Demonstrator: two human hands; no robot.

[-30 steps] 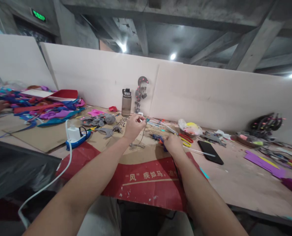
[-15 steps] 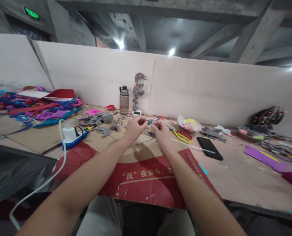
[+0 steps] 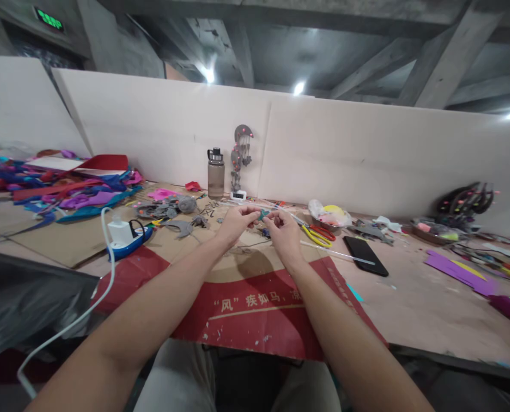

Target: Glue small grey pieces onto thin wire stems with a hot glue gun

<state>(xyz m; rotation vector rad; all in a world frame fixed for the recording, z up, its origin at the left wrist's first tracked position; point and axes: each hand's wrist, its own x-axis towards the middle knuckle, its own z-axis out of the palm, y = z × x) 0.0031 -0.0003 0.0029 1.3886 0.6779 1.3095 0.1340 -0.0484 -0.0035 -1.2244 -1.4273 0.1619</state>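
Note:
My left hand (image 3: pixel 234 223) and my right hand (image 3: pixel 283 229) are raised just above the cardboard-covered table, fingers pinched together. Between their fingertips sits a small teal bead (image 3: pixel 263 214); both hands pinch at it. A thin dark string or wire (image 3: pixel 255 245) trails down from the hands onto the cardboard. More small beads (image 3: pixel 265 232) lie on the table just under my hands.
A grey water bottle (image 3: pixel 216 178) and a grey hanging ornament (image 3: pixel 240 155) stand by the white partition. Yellow-and-red scissors (image 3: pixel 317 234), a black phone (image 3: pixel 365 256) and a thin white rod (image 3: pixel 336 254) lie right of my hands. A white charger on a blue power strip (image 3: pixel 123 236) sits left.
My right hand lifted off the table and came up to meet my left hand; both now pinch the teal bead together. The view shifted slightly.

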